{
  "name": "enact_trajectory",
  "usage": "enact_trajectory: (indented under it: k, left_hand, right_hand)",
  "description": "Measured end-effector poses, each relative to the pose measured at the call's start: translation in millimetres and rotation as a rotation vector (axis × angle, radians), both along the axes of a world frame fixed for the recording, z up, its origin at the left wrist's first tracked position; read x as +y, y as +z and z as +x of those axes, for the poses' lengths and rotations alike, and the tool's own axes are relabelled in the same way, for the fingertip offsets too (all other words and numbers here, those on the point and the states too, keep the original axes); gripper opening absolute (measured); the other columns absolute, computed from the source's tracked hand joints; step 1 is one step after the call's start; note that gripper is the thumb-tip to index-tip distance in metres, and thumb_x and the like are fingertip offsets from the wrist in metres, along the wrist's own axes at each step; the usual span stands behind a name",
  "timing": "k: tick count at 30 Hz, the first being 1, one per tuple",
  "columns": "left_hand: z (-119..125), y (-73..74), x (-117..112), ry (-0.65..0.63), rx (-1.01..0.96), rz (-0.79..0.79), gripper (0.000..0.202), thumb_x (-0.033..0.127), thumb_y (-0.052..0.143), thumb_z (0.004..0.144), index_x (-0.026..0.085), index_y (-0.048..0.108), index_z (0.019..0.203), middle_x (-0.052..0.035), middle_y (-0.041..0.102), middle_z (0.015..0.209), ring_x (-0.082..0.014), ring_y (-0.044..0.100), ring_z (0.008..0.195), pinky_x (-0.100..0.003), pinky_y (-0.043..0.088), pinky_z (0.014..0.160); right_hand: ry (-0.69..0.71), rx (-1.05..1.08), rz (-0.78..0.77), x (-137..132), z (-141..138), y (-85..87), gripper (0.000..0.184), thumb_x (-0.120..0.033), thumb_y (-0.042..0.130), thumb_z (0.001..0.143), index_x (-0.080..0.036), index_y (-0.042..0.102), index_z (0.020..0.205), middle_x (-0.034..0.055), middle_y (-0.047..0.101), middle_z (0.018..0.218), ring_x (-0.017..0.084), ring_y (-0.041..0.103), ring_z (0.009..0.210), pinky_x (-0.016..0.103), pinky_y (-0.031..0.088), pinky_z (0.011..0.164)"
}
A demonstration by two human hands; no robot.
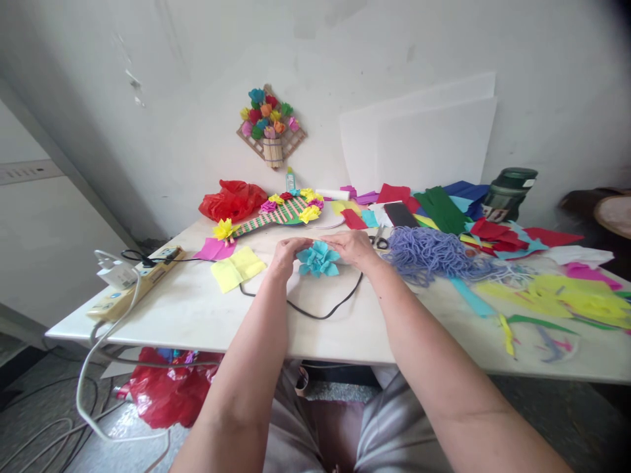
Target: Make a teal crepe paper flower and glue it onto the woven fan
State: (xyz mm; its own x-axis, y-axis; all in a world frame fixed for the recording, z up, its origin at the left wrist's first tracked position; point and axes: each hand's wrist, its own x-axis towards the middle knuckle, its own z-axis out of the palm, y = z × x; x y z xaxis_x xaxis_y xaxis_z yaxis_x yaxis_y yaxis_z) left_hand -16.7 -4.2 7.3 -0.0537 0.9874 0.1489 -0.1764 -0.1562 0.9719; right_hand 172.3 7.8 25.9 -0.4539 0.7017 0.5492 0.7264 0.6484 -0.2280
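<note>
Pinching a blue flower, left hand and right hand are nearly closed.

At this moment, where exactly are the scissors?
In the head view, the scissors lie right of centre on the table, between the right hand and the purple yarn pile.

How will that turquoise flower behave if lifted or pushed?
The turquoise flower is probably very light, as its petals look like thin paper. Pointed and separate, they may crease if squeezed. With petals fanned outward, it seems unlikely to roll.
</note>
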Motion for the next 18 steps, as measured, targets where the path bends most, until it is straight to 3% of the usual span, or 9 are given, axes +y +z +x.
enact_trajectory:
  k: [8,18]
  left_hand:
    - [-2,-3.8,3,0.025,-0.005,0.030,0.032,0.042,0.067,0.058,0.014,0.073,0.072,-0.0101,0.073,0.078,-0.0220,0.066,0.075,-0.027,0.045,0.062]
    - [-4,-7.8,6,0.038,0.001,0.057,0.033,0.043,0.072,0.058,0.013,0.074,0.074,-0.0099,0.073,0.077,-0.0207,0.066,0.075,-0.027,0.045,0.063]
  right_hand:
    - [-0.140,-0.220,0.070,-13,-4,10.6,0.036,-0.030,0.045,0.092,-0.030,0.068,0.119,0.0071,0.073,0.089,0.020,0.065,0.080,0.025,0.040,0.065]
    - [-0.150,-0.303,0.113,-20,-7,14.3,0.040,-0.028,0.037,0.094,-0.030,0.066,0.122,0.0083,0.071,0.087,0.019,0.061,0.077,0.028,0.031,0.060]
